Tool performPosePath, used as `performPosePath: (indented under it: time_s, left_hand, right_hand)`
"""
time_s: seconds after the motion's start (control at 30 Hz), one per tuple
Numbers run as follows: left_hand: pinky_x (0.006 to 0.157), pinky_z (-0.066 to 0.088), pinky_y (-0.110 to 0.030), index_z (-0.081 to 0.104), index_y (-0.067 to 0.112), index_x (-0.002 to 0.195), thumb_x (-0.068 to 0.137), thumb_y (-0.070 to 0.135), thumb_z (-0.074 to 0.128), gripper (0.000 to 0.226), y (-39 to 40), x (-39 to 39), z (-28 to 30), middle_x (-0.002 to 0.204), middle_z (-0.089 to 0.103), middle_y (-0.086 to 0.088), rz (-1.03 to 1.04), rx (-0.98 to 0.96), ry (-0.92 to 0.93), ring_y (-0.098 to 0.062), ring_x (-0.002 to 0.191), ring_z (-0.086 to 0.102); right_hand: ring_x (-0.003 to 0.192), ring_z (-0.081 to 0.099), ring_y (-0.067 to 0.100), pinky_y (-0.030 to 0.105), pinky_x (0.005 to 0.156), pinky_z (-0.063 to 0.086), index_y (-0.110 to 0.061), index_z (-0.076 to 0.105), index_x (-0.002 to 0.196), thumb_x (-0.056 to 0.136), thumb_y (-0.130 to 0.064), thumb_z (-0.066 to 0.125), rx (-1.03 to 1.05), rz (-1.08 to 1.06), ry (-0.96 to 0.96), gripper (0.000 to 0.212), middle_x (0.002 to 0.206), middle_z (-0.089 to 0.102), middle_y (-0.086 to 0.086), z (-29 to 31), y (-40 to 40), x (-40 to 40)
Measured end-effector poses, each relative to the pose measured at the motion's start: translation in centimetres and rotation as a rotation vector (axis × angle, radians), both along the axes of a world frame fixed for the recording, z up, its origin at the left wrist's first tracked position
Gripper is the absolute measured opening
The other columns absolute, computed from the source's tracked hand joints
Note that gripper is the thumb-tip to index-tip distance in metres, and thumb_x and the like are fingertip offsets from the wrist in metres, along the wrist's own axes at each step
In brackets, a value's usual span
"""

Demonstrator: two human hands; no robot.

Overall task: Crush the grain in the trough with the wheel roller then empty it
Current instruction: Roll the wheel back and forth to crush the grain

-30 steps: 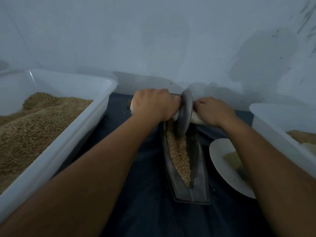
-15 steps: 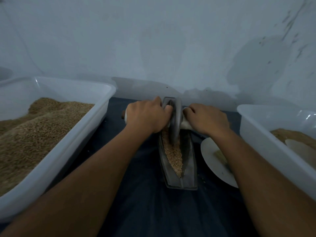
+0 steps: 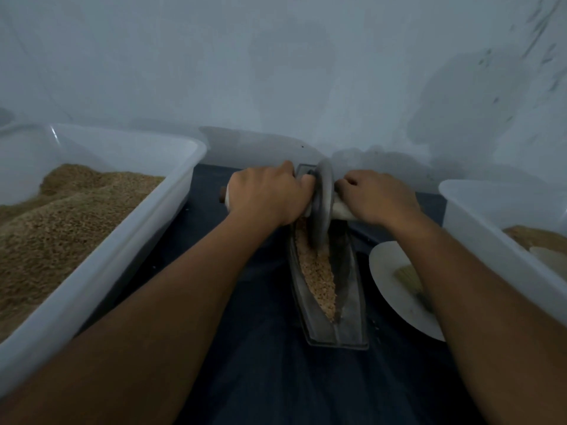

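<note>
Both hands, left (image 3: pixel 266 194) and right (image 3: pixel 378 196), clench the handle either side of the wheel (image 3: pixel 322 204), which stands upright between them in the trough's (image 3: pixel 352 302) far end, grain (image 3: pixel 317 276) lying nearer.

A big white tub (image 3: pixel 129 240) is sitting on the left side of the dark bench (image 3: pixel 264 378). It is holding a tall heap of brown grain (image 3: pixel 61 225). Another white tub (image 3: pixel 491 240) is sitting on the right, with a little brown grain (image 3: pixel 530 236) lying inside. A white plate (image 3: pixel 395 289) is lying just beside it, and a small straw brush (image 3: pixel 411 279) is resting on the plate. A pale wall (image 3: pixel 276 72) is standing behind everything.
</note>
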State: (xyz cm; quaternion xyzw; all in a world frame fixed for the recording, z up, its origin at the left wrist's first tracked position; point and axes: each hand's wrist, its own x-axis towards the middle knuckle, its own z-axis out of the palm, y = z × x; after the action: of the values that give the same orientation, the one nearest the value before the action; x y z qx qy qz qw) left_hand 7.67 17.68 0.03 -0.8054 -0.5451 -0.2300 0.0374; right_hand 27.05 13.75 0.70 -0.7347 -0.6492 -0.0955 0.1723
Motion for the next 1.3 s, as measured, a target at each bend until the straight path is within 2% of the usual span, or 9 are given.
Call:
performPosePath:
  time_s: [0.07,0.17,0.27,0.43,0.63,0.8,0.9,1.1,1.3]
  left_hand:
    - [0.066,0.03,-0.041,0.054,0.027,0.097,0.09,0.064,0.019,0.052,0.4,0.2,0.2,0.102,0.067,-0.009,0.006,-0.006,0.009,-0.028,0.076,0.047]
    - [0.068,0.032,-0.041,0.056,0.026,0.1,0.089,0.063,0.021,0.052,1.0,0.5,0.3,0.106,0.067,-0.011,0.0,0.007,0.017,-0.033,0.089,0.058]
    - [0.069,0.033,-0.041,0.056,0.025,0.101,0.089,0.064,0.021,0.053,1.3,0.6,0.3,0.107,0.067,-0.011,-0.002,0.023,0.024,-0.034,0.093,0.06]
    - [0.069,0.035,-0.041,0.057,0.025,0.104,0.09,0.065,0.02,0.056,1.0,0.8,0.7,0.106,0.067,-0.01,-0.003,0.021,0.043,-0.034,0.092,0.06]
    - [0.066,0.03,-0.04,0.051,0.027,0.092,0.093,0.062,0.018,0.049,-0.1,0.2,0.1,0.102,0.066,-0.008,-0.017,0.023,0.028,-0.031,0.084,0.057]
    - [0.067,0.034,-0.04,0.051,0.027,0.091,0.089,0.066,0.012,0.055,-0.4,-0.8,-0.6,0.097,0.066,-0.007,0.0,-0.04,-0.016,-0.027,0.074,0.048]
    - [0.065,0.035,-0.039,0.053,0.027,0.095,0.088,0.066,0.01,0.059,-0.7,-1.1,-0.9,0.091,0.065,-0.006,-0.002,-0.037,-0.024,-0.027,0.071,0.049]
    - [0.063,0.034,-0.04,0.058,0.026,0.1,0.089,0.065,0.01,0.063,-1.7,-0.8,-0.8,0.084,0.066,-0.006,0.003,0.056,0.02,-0.028,0.069,0.052]
    - [0.067,0.031,-0.04,0.06,0.025,0.1,0.092,0.061,0.016,0.057,-3.5,-0.6,-0.9,0.083,0.068,-0.005,-0.005,0.192,0.032,-0.028,0.077,0.06]
  right_hand:
    - [0.065,0.049,0.014,0.031,0.053,0.028,-0.023,0.056,0.072,0.084,-0.057,0.026,-0.022,-0.006,0.02,0.047,0.073,0.055,-0.005,0.1,0.5,0.2]
    - [0.067,0.048,0.012,0.03,0.054,0.028,-0.024,0.057,0.075,0.083,-0.058,0.027,-0.064,-0.012,0.054,0.046,0.076,0.055,-0.007,0.3,1.2,0.5]
    - [0.068,0.048,0.01,0.03,0.054,0.028,-0.026,0.059,0.077,0.081,-0.06,0.028,-0.087,-0.008,0.089,0.046,0.077,0.054,-0.01,0.3,1.5,0.7]
    - [0.067,0.046,0.009,0.03,0.055,0.029,-0.026,0.061,0.079,0.081,-0.058,0.026,-0.078,-0.024,0.081,0.048,0.076,0.054,-0.01,0.1,1.3,0.7]
    - [0.064,0.048,0.013,0.03,0.054,0.031,-0.024,0.057,0.075,0.085,-0.056,0.024,-0.033,-0.027,-0.001,0.047,0.074,0.056,-0.006,0.3,0.2,-0.1]
    - [0.059,0.047,0.015,0.032,0.054,0.035,-0.025,0.051,0.066,0.085,-0.058,0.025,0.043,-0.014,-0.062,0.047,0.066,0.052,-0.005,0.5,-0.7,-1.3]
    - [0.056,0.045,0.013,0.03,0.052,0.033,-0.025,0.05,0.065,0.088,-0.057,0.025,0.079,-0.01,-0.095,0.047,0.063,0.051,-0.006,0.4,-1.1,-1.5]
    - [0.056,0.042,0.01,0.026,0.05,0.025,-0.025,0.055,0.07,0.089,-0.056,0.02,0.102,-0.045,-0.099,0.05,0.064,0.048,-0.008,-0.5,-2.3,-1.3]
    - [0.056,0.041,0.01,0.027,0.05,0.023,-0.024,0.049,0.07,0.092,-0.056,0.02,0.115,-0.086,-0.064,0.048,0.064,0.047,-0.009,-1.2,-3.9,-1.3]
